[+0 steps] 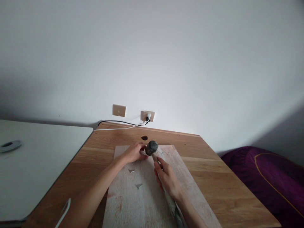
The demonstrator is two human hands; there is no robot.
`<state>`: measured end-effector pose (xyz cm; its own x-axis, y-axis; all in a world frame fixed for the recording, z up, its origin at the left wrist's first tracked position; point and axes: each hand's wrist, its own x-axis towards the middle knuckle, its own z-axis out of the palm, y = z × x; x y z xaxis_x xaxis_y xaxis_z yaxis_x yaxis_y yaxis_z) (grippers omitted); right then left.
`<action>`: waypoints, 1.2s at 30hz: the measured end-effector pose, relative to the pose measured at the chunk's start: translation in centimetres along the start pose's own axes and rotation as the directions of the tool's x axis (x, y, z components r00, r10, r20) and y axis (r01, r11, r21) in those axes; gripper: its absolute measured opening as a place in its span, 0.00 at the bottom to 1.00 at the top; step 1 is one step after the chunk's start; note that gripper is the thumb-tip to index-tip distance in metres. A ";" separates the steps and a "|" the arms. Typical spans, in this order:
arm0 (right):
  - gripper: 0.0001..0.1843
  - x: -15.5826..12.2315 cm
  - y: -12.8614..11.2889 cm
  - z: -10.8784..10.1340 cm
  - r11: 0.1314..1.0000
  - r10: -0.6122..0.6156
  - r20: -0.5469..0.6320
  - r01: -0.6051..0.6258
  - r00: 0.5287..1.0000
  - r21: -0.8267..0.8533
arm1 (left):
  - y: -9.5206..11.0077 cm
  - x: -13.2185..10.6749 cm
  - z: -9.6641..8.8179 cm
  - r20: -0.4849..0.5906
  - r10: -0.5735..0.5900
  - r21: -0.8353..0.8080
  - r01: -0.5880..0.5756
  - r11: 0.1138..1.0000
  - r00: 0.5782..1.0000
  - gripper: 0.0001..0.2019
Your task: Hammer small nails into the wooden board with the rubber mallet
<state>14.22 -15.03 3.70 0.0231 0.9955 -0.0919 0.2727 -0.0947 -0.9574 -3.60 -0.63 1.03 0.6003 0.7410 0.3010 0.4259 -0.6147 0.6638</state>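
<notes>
My right hand (167,177) is wrapped round the handle of a rubber mallet (152,148) with a dark head. The mallet's head is over the far part of a pale, whitewashed wooden board (128,202), right beside the fingers of my left hand (136,152). Those fingers are pinched together at the board on what looks like a slim, pale nail, mostly covered by the fingers and the mallet head. Small nails stick up from the board: one nail (140,186) nearer me, another nail (132,171) beyond it, and more at the far right.
Under the board is a wooden desk (209,177) with a cable hole (144,138) near the wall. A white tabletop (42,171) adjoins it at left, bearing a grey ring-shaped item (10,146). Cables run to a wall socket (147,116). Purple fabric (268,180) lies at right.
</notes>
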 end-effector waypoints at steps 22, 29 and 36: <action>0.26 0.0 -1.2 -0.6 0.998 -0.041 0.047 0.043 0.998 -0.038 | 0.1 -0.2 0.0 -0.034 -0.022 -0.034 0.021 0.999 0.999 0.20; 0.30 -0.2 -0.7 -1.2 0.999 0.026 -0.041 -0.025 0.999 0.032 | 0.3 -0.2 0.0 -0.019 -0.004 -0.059 0.003 0.998 1.000 0.05; 0.31 -0.7 -0.8 -1.7 0.998 0.066 -0.026 -0.066 0.997 0.008 | 0.0 0.0 0.3 -0.038 -0.006 -0.079 0.003 0.997 0.999 0.04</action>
<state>15.59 -15.61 4.94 0.0660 0.9869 -0.1475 0.2631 -0.1598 -0.9514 -3.39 -0.71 0.88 0.5717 0.7542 0.3230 0.3728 -0.5895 0.7166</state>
